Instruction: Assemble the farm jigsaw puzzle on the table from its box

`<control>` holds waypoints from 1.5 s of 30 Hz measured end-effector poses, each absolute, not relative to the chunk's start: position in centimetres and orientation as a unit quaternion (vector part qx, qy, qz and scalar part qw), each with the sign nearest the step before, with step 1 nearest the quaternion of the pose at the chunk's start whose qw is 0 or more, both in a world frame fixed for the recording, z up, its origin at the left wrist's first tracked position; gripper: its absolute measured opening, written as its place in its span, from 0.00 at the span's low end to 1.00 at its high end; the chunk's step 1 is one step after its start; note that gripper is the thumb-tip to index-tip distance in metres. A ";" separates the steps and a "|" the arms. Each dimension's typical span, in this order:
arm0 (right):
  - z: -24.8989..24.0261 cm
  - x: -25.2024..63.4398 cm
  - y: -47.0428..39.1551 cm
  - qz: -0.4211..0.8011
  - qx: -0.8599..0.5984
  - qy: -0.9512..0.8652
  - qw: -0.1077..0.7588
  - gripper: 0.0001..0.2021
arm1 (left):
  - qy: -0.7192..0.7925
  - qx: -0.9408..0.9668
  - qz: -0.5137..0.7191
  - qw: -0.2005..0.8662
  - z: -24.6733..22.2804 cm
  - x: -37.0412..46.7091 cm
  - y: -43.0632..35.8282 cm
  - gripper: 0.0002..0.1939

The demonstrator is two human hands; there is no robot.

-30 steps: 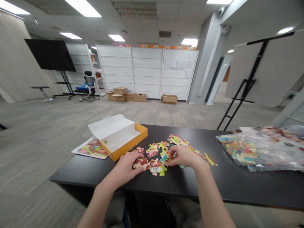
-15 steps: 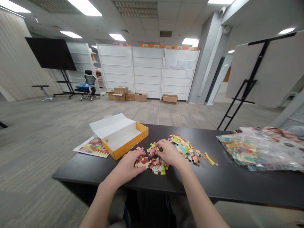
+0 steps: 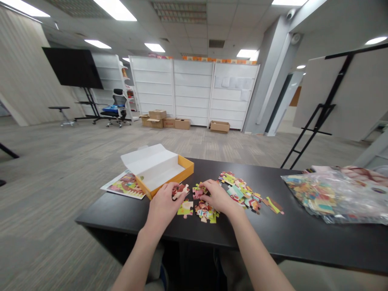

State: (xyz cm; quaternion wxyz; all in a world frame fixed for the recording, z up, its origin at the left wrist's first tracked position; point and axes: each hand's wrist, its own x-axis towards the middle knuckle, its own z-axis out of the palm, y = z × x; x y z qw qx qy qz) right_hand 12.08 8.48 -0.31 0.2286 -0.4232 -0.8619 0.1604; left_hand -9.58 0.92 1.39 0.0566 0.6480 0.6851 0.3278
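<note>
**Jigsaw pieces loose on black table, both hands in at lower center**

Pieces [image 3: 241, 190]: flat, glossy-looking, knobbed edges, printed in lime, pink, brown, cream, teal. Main spread runs right of center, overlapping, different angles. Smaller cluster [image 3: 206, 213] in front of the right hand, green/red/white print. Lime-and-cream piece [image 3: 185, 208] lies just beside the left hand.

Left hand [image 3: 162, 202]: partly closed, thumb and fingers on a brown-and-cream piece [image 3: 181, 191]. Right hand [image 3: 218, 197]: half-curled, palm down, thumb and fingertips apart around a pink piece [image 3: 198, 192]; from here I can't tell if it's gripped.

Containers: yellow box [image 3: 171, 181], left of center on the table [image 3: 121, 214], flap open, white lining, no pieces visible in it. It sits partly over a printed sheet [image 3: 125, 186]. Clear plastic bag [image 3: 330, 196], right edge of frame, holds a heap of multicolored pieces; crinkled, glare hides some. Cardboard cartons [image 3: 156, 120] on the floor by white shelving [image 3: 194, 93], upper middle; can't see inside.
</note>
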 end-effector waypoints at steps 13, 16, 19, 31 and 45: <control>-0.7 12.5 8.8 0.228 -0.407 -0.824 0.320 0.06 | 0.668 0.684 0.292 0.034 0.2 -7.9 3.8 0.08; -0.6 12.6 9.0 0.250 -0.414 -0.797 0.362 0.06 | 0.627 0.706 0.326 0.032 -0.2 -7.8 4.3 0.08; -0.3 12.2 9.1 0.305 -0.398 -0.761 0.412 0.07 | 0.560 0.710 0.416 0.096 -0.5 -7.6 4.5 0.08; 0.1 11.8 9.5 0.110 -0.480 -0.812 0.314 0.08 | 0.568 0.624 0.492 0.215 -1.1 -9.2 4.3 0.18; -0.5 11.1 9.8 0.131 -0.496 -0.830 0.218 0.23 | 0.568 0.695 0.412 0.155 -2.3 -9.3 4.1 0.14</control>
